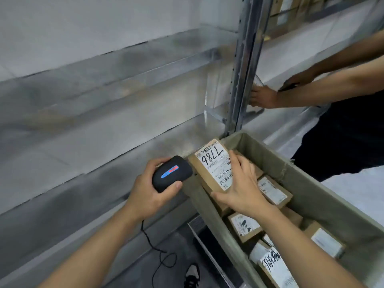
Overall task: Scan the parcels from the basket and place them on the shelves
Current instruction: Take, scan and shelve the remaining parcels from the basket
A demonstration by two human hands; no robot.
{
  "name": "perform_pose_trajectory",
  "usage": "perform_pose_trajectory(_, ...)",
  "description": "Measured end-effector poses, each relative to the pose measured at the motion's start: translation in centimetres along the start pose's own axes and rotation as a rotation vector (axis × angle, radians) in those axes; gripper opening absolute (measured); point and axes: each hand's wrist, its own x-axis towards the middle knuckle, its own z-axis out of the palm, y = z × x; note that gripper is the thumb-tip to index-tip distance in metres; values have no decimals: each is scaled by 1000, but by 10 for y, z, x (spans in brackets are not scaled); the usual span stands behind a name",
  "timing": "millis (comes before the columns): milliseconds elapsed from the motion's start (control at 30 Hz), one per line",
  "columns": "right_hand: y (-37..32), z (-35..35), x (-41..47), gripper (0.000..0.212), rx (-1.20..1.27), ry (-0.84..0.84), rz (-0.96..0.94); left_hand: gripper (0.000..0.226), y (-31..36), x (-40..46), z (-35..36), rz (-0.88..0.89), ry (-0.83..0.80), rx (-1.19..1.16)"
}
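Observation:
My left hand (pixel 148 193) grips a black handheld scanner (pixel 171 173) with a blue and red light strip, its nose pointing at a parcel. My right hand (pixel 242 187) holds that brown cardboard parcel (pixel 209 166) tilted up at the near corner of the basket (pixel 324 185), its white label marked "7786" facing me. My fingers wrap its right edge and my thumb lies under its lower end. The olive fabric basket holds several more labelled brown parcels (pixel 273 190). Grey metal shelves (pixel 99 129) run along the left, bare.
A steel shelf upright (pixel 242 65) stands just behind the basket. Another person in dark clothes (pixel 345 140) stands at the right, both hands reaching to the neighbouring shelf bay. The scanner's black cord (pixel 160 252) hangs down to the floor by my shoe (pixel 192 275).

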Motion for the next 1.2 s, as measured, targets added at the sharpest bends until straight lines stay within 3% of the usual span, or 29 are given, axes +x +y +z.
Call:
perform_pose_trajectory(433, -101, 47, 19, 128, 1, -148, -356, 60, 6, -97, -98, -58, 295, 162)
perform_pose_trajectory(733, -195, 88, 0, 125, -25, -293, -622, 64, 7, -171, -186, -44, 385, 270)
perform_pose_trajectory(1200, -292, 143, -23, 129, -153, -421, -881, 74, 6, -256, -289, -58, 294, 693)
